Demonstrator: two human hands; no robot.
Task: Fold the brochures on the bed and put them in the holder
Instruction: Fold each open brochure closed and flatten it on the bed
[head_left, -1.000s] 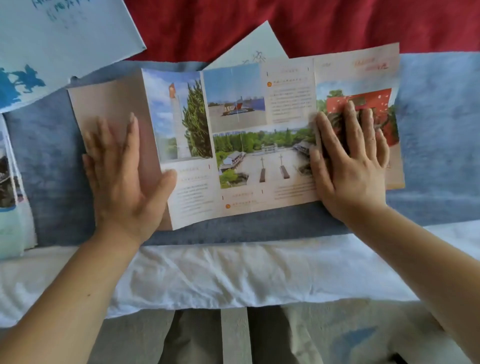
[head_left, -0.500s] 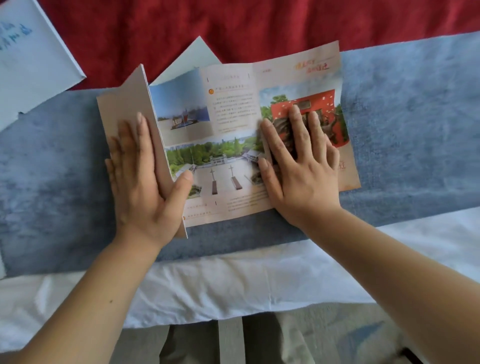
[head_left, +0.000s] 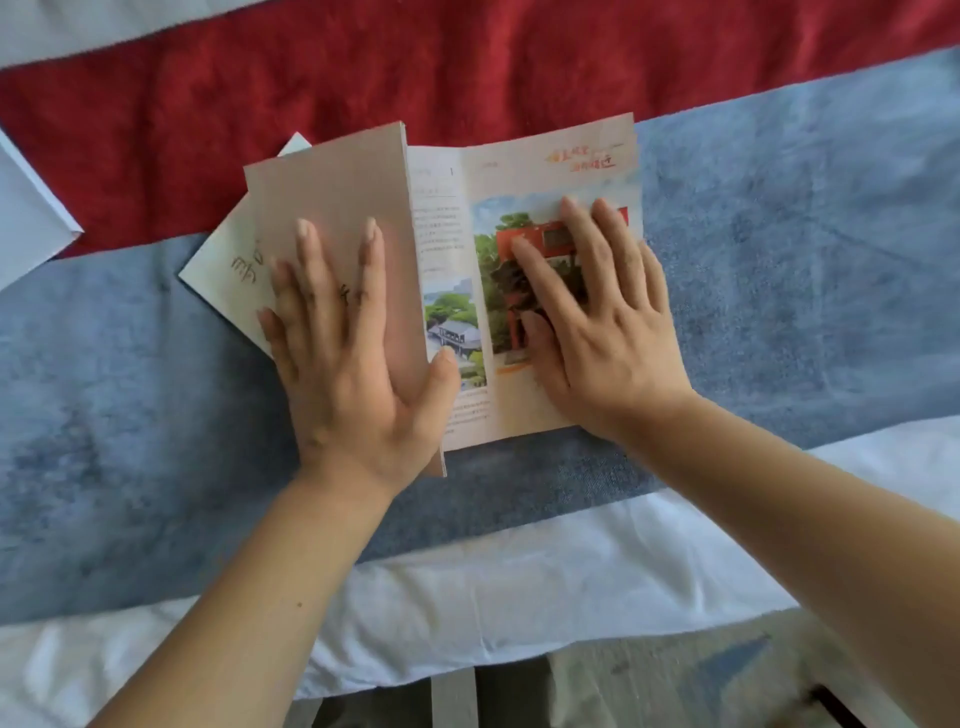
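On the blue blanket (head_left: 779, 270) across the bed lies a brochure (head_left: 519, 176), partly folded: its plain tan panels are stacked at the left, while two printed panels with text, trees and a red building lie flat at the right. The left hand (head_left: 348, 374) is spread flat, palm down, on the tan stack, thumb reaching over its right edge. The right hand (head_left: 597, 322) is spread flat too, fingers fanned across the picture of the red building, pressing that panel to the bed. Under the brochure's left side a second pale leaflet (head_left: 228, 275) with handwriting-style marks pokes out. Beyond them runs a red blanket (head_left: 467, 67); a white sheet (head_left: 519, 587) lines the near edge, and another white paper (head_left: 26, 218) shows at far left.
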